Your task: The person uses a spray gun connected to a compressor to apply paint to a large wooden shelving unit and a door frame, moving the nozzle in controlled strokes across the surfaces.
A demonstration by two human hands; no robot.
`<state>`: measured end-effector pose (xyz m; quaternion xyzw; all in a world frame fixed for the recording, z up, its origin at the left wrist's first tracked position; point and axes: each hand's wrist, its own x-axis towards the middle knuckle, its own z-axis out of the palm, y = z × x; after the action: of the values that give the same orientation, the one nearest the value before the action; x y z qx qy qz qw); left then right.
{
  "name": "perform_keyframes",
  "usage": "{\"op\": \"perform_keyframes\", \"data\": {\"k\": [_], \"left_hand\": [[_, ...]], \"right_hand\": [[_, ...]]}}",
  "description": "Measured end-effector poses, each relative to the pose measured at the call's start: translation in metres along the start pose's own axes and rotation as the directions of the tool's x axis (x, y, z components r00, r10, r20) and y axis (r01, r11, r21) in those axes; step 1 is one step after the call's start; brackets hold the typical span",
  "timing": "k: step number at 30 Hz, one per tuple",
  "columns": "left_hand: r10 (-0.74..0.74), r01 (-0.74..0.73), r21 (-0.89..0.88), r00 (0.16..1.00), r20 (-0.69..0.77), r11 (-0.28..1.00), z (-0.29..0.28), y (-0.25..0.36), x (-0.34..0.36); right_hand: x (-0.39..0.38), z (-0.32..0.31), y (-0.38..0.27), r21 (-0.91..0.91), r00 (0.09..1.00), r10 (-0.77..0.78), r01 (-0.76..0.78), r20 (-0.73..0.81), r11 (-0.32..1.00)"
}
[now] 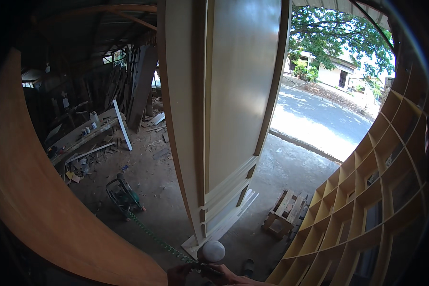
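Note:
At the lower edge, my right hand (222, 275) is wrapped round a spray gun with a round grey-white cup (213, 251) on top. My left hand (178, 275) is in deep shade beside it, its fingers seemingly closed on the gun's left side, where the green coiled air hose (163, 246) comes in. Straight ahead of both hands stands a tall, pale cabinet (240, 95) with a broad smooth panel and recessed sections low down. Its base sits on light boards (224, 224), close beyond the gun's cup.
The hose runs to a green compressor (123, 195) on the floor at left. An orange-brown curved board (47, 190) fills the near left. A wooden grid shelf (352, 205) rises at right, beside a small slatted wooden stand (285, 212). Scrap wood and a bench (83, 143) lie farther back.

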<state>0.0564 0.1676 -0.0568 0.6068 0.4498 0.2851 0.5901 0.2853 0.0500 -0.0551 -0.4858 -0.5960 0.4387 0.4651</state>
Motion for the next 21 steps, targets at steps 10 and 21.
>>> {"op": "perform_keyframes", "data": {"k": [10,21], "left_hand": [[-0.038,0.039,0.036,0.999,-0.015,0.999,-0.001,0.001,-0.004],[-0.046,0.047,0.061,0.999,-0.010,0.997,0.004,0.018,-0.007]], "right_hand": [[0.002,-0.019,-0.046,-0.001,0.995,0.017,-0.017,0.097,1.000],[0.001,0.001,-0.012,0.007,0.997,-0.051,0.052,-0.049,0.999]]}}
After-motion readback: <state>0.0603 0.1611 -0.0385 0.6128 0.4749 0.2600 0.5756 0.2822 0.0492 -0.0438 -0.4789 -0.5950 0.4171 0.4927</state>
